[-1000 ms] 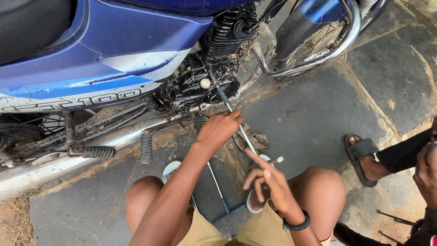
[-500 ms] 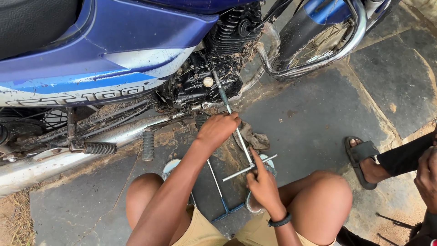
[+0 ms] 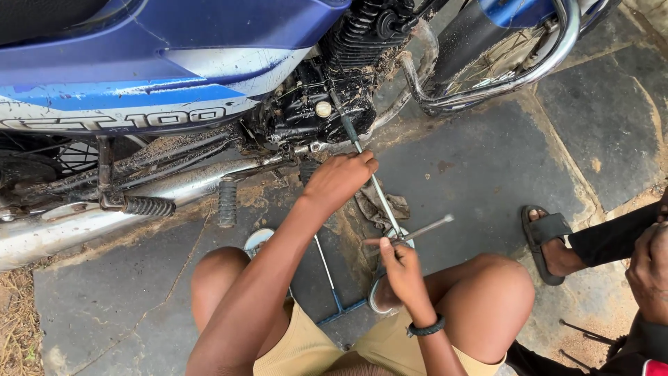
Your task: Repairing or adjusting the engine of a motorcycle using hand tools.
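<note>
T-handle wrench is seated on the motorcycle engine — shaft is wrapped mid-length by the closed left hand, crossbar end pinched in the right hand fingers — low, near knees.

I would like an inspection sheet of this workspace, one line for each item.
Surface: dark stone slabs, sandy joints.
Job's things: T-handle wrench reaching into the engine of a blue motorcycle.
Clutter: dirty rag; second T-shaped tool on the ground.
Hands: left hand around the shaft; right hand at the crossbar.
Cables: nothing seen.
Surroundings: another person's sandalled foot, dry grass.
</note>
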